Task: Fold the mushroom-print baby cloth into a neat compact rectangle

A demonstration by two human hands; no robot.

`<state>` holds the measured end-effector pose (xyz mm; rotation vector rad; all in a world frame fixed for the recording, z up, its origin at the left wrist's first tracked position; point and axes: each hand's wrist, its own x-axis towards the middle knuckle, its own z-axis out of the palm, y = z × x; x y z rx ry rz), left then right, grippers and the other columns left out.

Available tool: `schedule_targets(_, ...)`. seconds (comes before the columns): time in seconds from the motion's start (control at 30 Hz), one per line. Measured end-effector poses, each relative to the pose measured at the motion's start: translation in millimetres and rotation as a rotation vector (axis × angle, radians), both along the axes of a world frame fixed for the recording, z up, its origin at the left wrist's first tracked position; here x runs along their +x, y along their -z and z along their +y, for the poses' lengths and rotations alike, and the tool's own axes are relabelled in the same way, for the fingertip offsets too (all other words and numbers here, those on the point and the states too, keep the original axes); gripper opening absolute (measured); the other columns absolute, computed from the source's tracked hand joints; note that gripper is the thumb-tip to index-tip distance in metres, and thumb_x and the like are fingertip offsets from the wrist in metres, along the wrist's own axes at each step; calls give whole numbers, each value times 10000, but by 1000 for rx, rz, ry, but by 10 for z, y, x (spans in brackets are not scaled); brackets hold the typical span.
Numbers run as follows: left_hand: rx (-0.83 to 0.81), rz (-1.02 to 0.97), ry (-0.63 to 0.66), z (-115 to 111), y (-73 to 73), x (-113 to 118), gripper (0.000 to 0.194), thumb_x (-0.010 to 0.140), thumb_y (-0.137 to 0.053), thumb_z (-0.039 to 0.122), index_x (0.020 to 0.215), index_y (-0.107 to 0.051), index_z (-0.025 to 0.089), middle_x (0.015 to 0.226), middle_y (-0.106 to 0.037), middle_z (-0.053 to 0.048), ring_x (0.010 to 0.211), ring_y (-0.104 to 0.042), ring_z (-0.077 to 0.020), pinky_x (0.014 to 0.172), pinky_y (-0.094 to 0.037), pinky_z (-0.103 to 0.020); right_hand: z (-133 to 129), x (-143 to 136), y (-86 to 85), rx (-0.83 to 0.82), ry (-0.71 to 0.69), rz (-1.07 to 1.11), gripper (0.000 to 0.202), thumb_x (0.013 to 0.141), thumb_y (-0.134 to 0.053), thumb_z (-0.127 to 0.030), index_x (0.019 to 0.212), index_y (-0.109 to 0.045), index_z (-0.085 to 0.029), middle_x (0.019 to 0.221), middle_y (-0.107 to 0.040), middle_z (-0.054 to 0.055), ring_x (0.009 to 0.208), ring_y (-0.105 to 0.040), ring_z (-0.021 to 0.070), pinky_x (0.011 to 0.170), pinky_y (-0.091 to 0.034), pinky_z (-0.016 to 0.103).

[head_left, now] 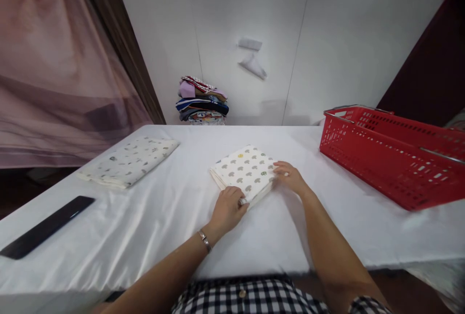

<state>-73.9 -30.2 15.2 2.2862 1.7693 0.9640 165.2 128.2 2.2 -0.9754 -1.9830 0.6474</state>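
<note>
A folded white cloth (pixel 250 168) with grey, yellow and green prints lies at the middle of the table, turned cornerwise. My left hand (pixel 229 207), with a bracelet at the wrist, is closed at its near corner, thumb and fingers gripping the edge. At the right corner my right hand (pixel 289 177) is closed on the cloth's edge, the fingers bent over it. Another folded white cloth (pixel 132 161) with small leaf-like prints lies flat at the left of the table.
A red perforated basket (pixel 381 164) with metal handles stands at the right. A long black object (pixel 47 227) lies at the left front. Beyond the white table (pixel 163 227) is a stack of folded fabrics (pixel 202 103) by the wall. Pink curtains hang at the left.
</note>
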Motion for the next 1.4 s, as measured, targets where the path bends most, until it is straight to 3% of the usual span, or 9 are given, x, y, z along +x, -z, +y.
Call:
schedule_targets(0.1, 15, -5, -32, 16, 11, 16, 132, 767, -616, 288, 853, -568, 201, 908, -593, -40, 904, -508, -207, 792, -409, -362, -92, -70, -68, -10, -108, -224, 240, 673, -608, -180, 865, -718, -273, 1260, -570, 16, 1308, -351, 241, 1071, -274, 457)
schedule_targets(0.23, 14, -32, -40, 30, -1, 41, 67, 805, -579, 266, 820, -579, 201, 869, -592, -31, 879, -509, -190, 783, -408, -345, -136, -111, -85, -28, -107, -385, 263, 701, -610, -178, 908, -714, -303, 1346, -494, 5, 1353, -262, 266, 1080, -164, 544)
schedule_targets(0.57, 54, 178, 61, -29, 36, 30, 227, 909, -436, 302, 802, -608, 199, 859, -596, -49, 872, -502, -190, 785, -386, -359, -154, -112, -145, -129, -134, -425, 174, 731, -583, -181, 806, -714, -268, 1331, -511, 13, 1365, -234, 257, 1090, -112, 540)
schedule_targets(0.73, 44, 227, 60, -49, 56, 40, 241, 913, -431, 314, 813, -621, 204, 869, -601, -53, 867, -505, -191, 778, -389, -364, -275, -211, -229, -65, -123, -382, 204, 723, -546, -165, 816, -705, -253, 1361, -477, 11, 1365, -235, 255, 1097, -129, 526)
schedule_targets(0.87, 15, 125, 64, -118, 38, 47, 174, 885, -482, 287, 927, -636, 217, 917, -616, -57, 909, -523, -197, 804, -407, -369, -526, -473, -299, -72, -338, -259, 297, 787, -525, -251, 1046, -670, -270, 1353, -486, 15, 1349, -281, 221, 1090, -236, 461)
schedule_targets(0.97, -2, 1, 89, -147, 26, -37, 188, 873, -481, 238, 982, -635, 235, 949, -642, -43, 932, -548, -183, 839, -429, -355, -699, -648, -286, -76, -473, -325, 387, 841, -502, -346, 1217, -574, -296, 1335, -506, 20, 1312, -355, 207, 1106, -199, 464)
schedule_targets(1.13, -37, -292, -219, 83, 31, -487, 170, 843, -499, 240, 923, -648, 217, 955, -667, -18, 856, -599, -151, 803, -479, -295, -869, -713, -258, 9, -484, -423, 377, 857, -504, -437, 1195, -595, -299, 1365, -474, 31, 1325, -328, 238, 1112, -151, 499)
schedule_targets(1.27, -158, -333, -511, 425, 13, -912, 218, 809, -532, 235, 986, -648, 185, 984, -663, -38, 799, -612, -151, 766, -481, -284, -997, -750, -213, 76, -457, -422, 401, 852, -520, -448, 1223, -572, -305, 1349, -490, 49, 1295, -372, 265, 1098, -186, 526)
schedule_targets(1.4, -208, -344, -565, 657, 12, -1105, 300, 806, -555, 269, 1077, -629, 163, 1094, -633, -71, 858, -611, -159, 812, -470, -291, -1074, -820, -102, 154, -342, -381, 423, 850, -528, -392, 1261, -537, -289, 1339, -496, 72, 1268, -405, 278, 1085, -254, 525)
